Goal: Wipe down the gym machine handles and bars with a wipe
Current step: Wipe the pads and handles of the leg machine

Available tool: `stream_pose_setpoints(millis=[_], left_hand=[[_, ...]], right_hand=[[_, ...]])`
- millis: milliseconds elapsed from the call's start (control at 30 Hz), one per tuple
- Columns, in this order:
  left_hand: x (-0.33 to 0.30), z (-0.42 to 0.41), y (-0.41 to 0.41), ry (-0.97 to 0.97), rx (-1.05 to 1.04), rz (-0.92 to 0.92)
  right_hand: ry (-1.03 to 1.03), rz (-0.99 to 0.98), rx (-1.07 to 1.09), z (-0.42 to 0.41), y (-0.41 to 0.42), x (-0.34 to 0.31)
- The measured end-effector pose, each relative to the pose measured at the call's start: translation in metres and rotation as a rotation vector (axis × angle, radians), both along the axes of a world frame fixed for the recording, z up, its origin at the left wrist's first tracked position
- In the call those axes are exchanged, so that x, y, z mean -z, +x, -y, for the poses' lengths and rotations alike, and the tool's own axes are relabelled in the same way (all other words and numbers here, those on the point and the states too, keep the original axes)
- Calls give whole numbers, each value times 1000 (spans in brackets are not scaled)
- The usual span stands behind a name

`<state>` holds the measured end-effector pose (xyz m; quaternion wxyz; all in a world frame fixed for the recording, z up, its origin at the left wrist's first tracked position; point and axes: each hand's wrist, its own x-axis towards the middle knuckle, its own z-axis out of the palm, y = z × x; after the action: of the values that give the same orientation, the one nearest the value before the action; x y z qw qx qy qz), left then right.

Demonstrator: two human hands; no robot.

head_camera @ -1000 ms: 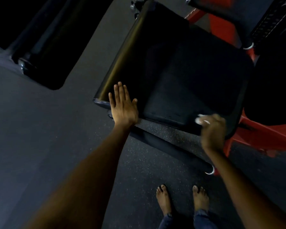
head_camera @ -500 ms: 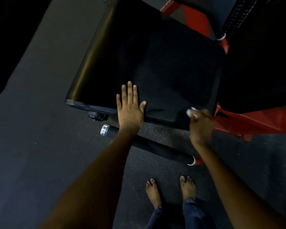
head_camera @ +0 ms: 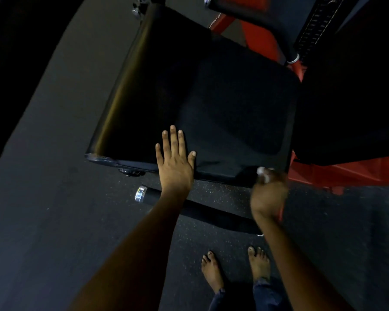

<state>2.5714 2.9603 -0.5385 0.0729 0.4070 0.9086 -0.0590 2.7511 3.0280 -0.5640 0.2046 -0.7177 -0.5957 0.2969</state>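
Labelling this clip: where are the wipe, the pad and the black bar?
wipe (head_camera: 262, 171), head view, white bit above the fingers
pad (head_camera: 211, 97), head view, top face
black bar (head_camera: 207, 211), head view, middle

The seat pad (head_camera: 211, 104) is glossy black, the frame (head_camera: 337, 173) red, the wipe (head_camera: 262, 171) white, the floor (head_camera: 54, 221) dark grey, faintly speckled.

The room is dim. A dark rubber floor (head_camera: 54, 221) fills the lower part of the view, flecked with small pale specks where the light catches it near the middle. At the upper left a broad black shape (head_camera: 20, 52) covers the floor; what it is cannot be told. On the right, a red-painted metal frame (head_camera: 337, 173) runs along the floor, and more red beams (head_camera: 256, 34) rise at the top.
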Motion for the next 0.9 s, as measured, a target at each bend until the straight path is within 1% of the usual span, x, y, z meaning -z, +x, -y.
stream_pose_setpoints(millis=[33, 67, 100, 133, 167, 200, 233, 267, 300, 333, 367, 400, 433, 467, 500, 567, 600, 633, 667, 733, 800, 867, 900], left_hand=[[1, 0, 0, 7, -1, 5], [0, 0, 0, 19, 3, 9], [-1, 0, 0, 38, 9, 18], [-2, 0, -1, 69, 11, 32], [-3, 1, -2, 111, 2, 46], [-6, 2, -4, 159, -26, 46], [-7, 3, -6, 197, -68, 34], [-8, 4, -8, 211, -123, 28], [-8, 6, -9, 193, -178, 35], [-7, 7, -10, 162, -217, 42], [-5, 7, -10, 136, -233, 41], [-4, 7, -9, 127, -233, 37], [-3, 6, -8, 129, -228, 33], [-3, 6, -7, 132, -225, 30], [-3, 6, -7, 133, -226, 29], [-2, 6, -7, 138, -228, 25], [-2, 6, -7, 140, -228, 18], [-2, 6, -7, 136, -228, 11], [-3, 6, -7, 126, -230, 10], [-3, 4, -6, 99, -236, 16], [-2, 4, -6, 87, -245, 7], [-2, 4, -6, 87, -248, -3], [-1, 4, -6, 87, -248, -2]], right_hand=[[27, -14, -169, 11, -16, -6], [90, -25, -430, 23, -32, -10], [187, -33, -709, 34, -42, -14], [317, -22, -939, 36, -45, -13], [394, -25, -1061, 32, -43, -11], [428, -12, -1066, 24, -37, -7], [412, 17, -968, 18, -27, -3], [388, 41, -775, 11, -14, 7], [312, 45, -485, 5, 3, 15], [185, -37, -175, -4, 15, 21], [132, -173, 79, -10, 23, 22], [106, -305, 249, -13, 23, 18], [62, -360, 282, -10, 14, 14], [13, -353, 201, -4, -3, 5], [3, -315, 41, 6, -26, -7], [66, -220, -390, 33, -71, -30], [141, -161, -623, 42, -86, -30], [243, -121, -806, 43, -93, -31], [306, -88, -896, 36, -94, -18], [229, -89, -807, 13, -71, -16], [180, 60, -555, -11, -33, -10], [91, 141, -283, -25, 0, -5], [40, 162, -199, -25, 4, -6]])
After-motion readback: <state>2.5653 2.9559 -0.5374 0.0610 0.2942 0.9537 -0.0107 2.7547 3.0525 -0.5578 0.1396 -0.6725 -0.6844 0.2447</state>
